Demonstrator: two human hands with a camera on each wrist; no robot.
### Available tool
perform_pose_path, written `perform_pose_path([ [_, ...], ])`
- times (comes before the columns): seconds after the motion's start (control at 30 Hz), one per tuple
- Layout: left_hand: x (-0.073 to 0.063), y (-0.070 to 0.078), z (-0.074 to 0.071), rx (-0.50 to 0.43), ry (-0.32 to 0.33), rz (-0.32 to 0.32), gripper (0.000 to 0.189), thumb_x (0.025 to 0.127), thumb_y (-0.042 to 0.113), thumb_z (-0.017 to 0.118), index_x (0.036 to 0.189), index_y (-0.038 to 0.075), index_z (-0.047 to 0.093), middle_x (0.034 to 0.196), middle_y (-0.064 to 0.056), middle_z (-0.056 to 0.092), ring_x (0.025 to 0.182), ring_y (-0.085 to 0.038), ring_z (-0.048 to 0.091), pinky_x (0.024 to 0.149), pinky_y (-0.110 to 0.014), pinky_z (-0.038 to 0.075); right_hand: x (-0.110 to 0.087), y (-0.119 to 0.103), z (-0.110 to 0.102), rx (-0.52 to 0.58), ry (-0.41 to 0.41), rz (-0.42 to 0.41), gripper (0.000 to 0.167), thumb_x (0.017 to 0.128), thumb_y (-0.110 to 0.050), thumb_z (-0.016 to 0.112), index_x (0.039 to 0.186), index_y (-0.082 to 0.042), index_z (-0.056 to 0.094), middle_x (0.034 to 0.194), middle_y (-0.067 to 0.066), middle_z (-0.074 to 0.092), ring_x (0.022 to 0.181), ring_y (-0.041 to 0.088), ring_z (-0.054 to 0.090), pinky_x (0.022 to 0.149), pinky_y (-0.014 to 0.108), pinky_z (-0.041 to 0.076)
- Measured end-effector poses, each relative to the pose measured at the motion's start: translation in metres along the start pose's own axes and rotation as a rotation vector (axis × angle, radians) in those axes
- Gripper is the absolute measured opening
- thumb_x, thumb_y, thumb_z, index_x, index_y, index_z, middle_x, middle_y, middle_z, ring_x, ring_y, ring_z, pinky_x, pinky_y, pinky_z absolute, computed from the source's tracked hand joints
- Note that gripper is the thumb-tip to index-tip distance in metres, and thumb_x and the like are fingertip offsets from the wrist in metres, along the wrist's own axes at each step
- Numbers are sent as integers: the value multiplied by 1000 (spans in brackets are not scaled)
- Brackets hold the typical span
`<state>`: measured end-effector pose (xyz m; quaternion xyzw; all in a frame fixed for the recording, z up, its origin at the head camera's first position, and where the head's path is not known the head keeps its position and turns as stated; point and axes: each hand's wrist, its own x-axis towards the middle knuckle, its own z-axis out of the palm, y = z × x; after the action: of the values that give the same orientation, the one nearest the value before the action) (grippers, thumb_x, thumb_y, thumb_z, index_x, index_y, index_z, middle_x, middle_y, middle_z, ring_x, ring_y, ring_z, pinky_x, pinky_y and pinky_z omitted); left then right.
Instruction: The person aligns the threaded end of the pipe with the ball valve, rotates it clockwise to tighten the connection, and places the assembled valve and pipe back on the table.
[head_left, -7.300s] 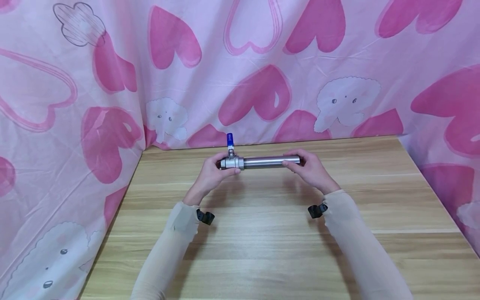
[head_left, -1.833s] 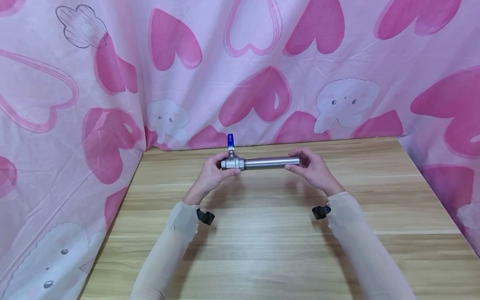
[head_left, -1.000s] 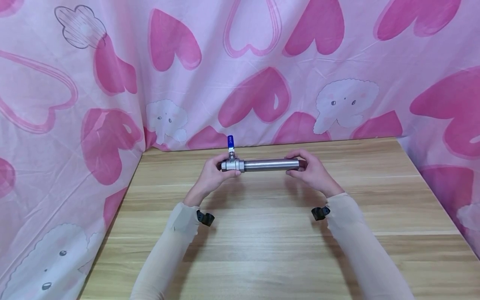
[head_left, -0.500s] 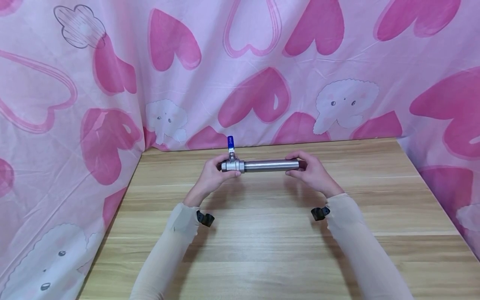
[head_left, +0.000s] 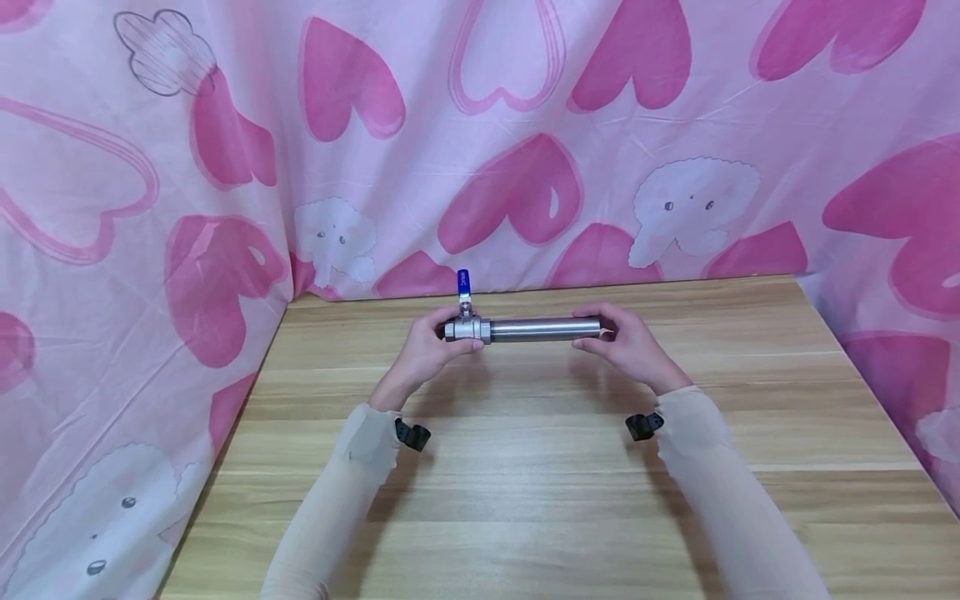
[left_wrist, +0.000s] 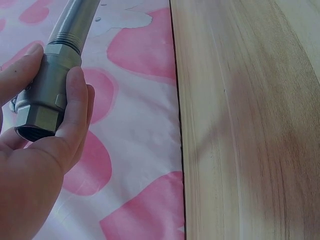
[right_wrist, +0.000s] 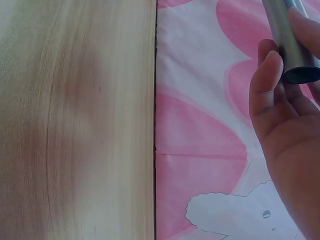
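My left hand (head_left: 423, 354) grips a silver ball valve (head_left: 467, 331), thumb on its near side. The valve's blue lever (head_left: 463, 283) points away toward the curtain. A plain steel pipe (head_left: 543, 329) runs rightward from the valve, level across the view. In the left wrist view, several turns of thread (left_wrist: 66, 39) show where the pipe meets the valve's hex collar, and the valve's other end is an open hole. My right hand (head_left: 626, 342) holds the pipe's far end between thumb and fingers. That end is hollow in the right wrist view, with fingertips (right_wrist: 272, 62) against its side.
Both hands hold the joined parts above a wood-grain table (head_left: 517, 500), near its back edge. A pink curtain (head_left: 420, 192) with hearts hangs behind it and along both sides. Each wrist wears a small black camera (head_left: 412, 435).
The right hand has shifted its grip at the pipe's end, thumb and fingers changing place along it while the pipe dips slightly and levels. The left hand stays on the valve.
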<state>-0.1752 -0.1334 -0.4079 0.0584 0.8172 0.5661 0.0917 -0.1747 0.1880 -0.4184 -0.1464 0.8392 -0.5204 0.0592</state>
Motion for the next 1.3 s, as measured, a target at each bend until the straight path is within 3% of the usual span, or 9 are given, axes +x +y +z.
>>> perform_pose_path([
  [0.43, 0, 0, -1, -3, -5, 11, 56, 74, 21, 84, 126, 19, 62, 117, -9, 62, 106, -31, 55, 83, -32, 50, -1, 1, -1, -33, -17, -12, 40, 92, -32, 65, 127, -13, 60, 116, 12, 62, 94, 23, 54, 76, 23, 49],
  [0.7, 1, -1, 0, 9, -8, 13, 58, 75, 21, 83, 128, 17, 61, 116, -9, 62, 104, -27, 56, 82, -31, 51, -3, -4, -1, -40, -36, 10, 36, 96, -31, 59, 127, -12, 58, 106, 12, 60, 86, 23, 52, 68, 24, 49],
  [0.97, 1, 0, 1, 14, 1, 18, 56, 74, 21, 84, 126, 16, 61, 115, -8, 63, 100, -22, 57, 82, -30, 51, -1, 2, 2, -34, -25, 4, 39, 96, -33, 58, 128, -11, 57, 114, 12, 60, 91, 23, 52, 71, 22, 48],
  [1.17, 1, 0, 2, 7, -4, 27, 56, 74, 19, 84, 126, 15, 62, 116, -9, 63, 101, -25, 57, 82, -30, 51, 0, 4, 3, 23, -30, -2, 48, 86, -16, 73, 130, -9, 53, 121, 13, 58, 101, 25, 58, 81, 21, 51],
  [1.3, 2, -1, 2, 0, -7, 28, 56, 74, 19, 84, 126, 14, 62, 117, -8, 63, 103, -26, 57, 83, -31, 51, 0, 4, 3, 20, -26, -11, 48, 85, -3, 71, 128, -8, 52, 122, 16, 58, 102, 29, 60, 81, 22, 52],
])
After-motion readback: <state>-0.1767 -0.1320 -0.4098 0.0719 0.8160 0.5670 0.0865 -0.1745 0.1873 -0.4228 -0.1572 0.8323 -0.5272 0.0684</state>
